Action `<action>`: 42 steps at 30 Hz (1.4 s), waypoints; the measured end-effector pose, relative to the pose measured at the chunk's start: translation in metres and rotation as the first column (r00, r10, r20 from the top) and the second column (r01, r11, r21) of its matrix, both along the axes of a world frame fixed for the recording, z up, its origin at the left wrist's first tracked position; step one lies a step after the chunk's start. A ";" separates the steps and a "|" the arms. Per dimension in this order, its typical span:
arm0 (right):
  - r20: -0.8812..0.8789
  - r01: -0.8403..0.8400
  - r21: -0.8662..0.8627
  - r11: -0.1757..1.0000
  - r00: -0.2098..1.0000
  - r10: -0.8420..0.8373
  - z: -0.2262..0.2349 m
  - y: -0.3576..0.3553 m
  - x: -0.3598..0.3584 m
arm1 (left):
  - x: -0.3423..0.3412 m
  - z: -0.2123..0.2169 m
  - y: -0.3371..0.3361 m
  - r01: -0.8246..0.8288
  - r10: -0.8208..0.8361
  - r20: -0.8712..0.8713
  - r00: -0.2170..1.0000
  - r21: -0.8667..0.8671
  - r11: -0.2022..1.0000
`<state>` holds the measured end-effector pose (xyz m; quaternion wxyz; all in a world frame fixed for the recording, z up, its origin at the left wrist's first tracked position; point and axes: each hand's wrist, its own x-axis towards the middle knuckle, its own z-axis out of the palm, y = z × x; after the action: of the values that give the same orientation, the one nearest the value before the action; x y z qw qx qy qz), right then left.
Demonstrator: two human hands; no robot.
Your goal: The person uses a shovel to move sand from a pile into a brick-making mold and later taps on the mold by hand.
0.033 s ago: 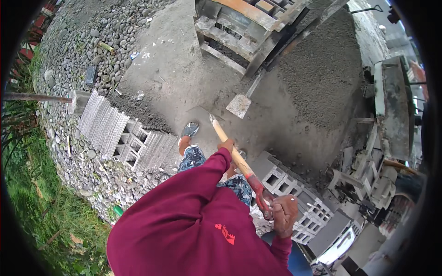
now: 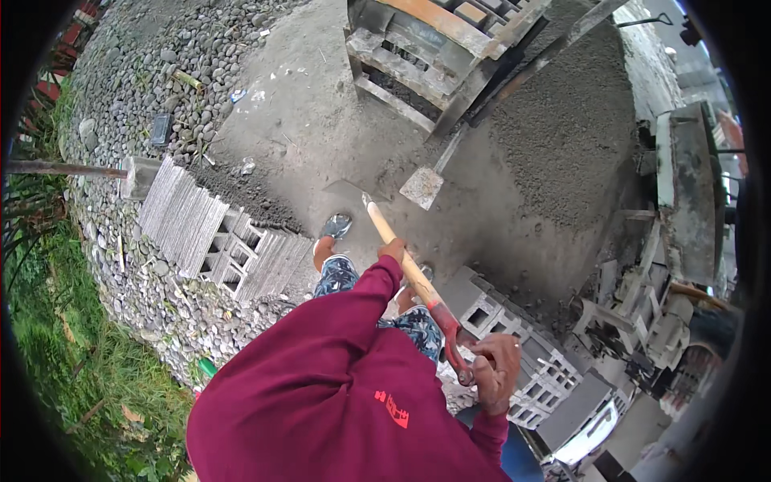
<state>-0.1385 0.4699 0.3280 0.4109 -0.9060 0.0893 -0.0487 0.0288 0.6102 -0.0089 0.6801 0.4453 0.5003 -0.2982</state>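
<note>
I hold a shovel with a wooden shaft (image 2: 401,257) and a red D-handle (image 2: 451,341). My left hand (image 2: 393,251) grips the shaft halfway down, its maroon sleeve reaching to the wrist. My right hand (image 2: 496,365) is closed around the red handle near my body. The shovel blade (image 2: 345,193) lies low on the grey, sandy ground ahead of my shoe (image 2: 336,226). My maroon shirt fills the lower middle of the view and hides my legs in part.
A second shovel (image 2: 422,186) rests on the ground beside a grey sand pile (image 2: 562,120). Hollow concrete blocks stand in rows at left (image 2: 209,233) and right (image 2: 498,321). A wooden frame (image 2: 426,48) stands ahead, machinery (image 2: 691,177) at right, gravel (image 2: 161,64) and grass (image 2: 64,361) at left.
</note>
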 end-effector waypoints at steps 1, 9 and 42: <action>0.026 0.075 -0.141 0.987 0.997 -0.072 -0.002 0.019 0.023 | 0.021 0.002 0.023 -0.054 0.059 0.062 0.996 -0.080 0.995; -0.596 0.549 0.802 -0.236 0.713 -0.369 -0.125 0.169 0.187 | 0.268 -0.019 0.160 -0.023 0.128 0.234 0.964 -0.404 0.915; -0.767 0.566 0.569 -0.597 0.102 -0.634 -0.220 0.318 -0.068 | 0.034 -0.128 0.118 0.674 -0.673 0.074 0.736 0.000 0.738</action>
<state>-0.2065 0.7878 0.1083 0.6902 -0.1014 0.6636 -0.2703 0.0623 0.7284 -0.1367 0.5492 0.5968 0.2775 -0.5150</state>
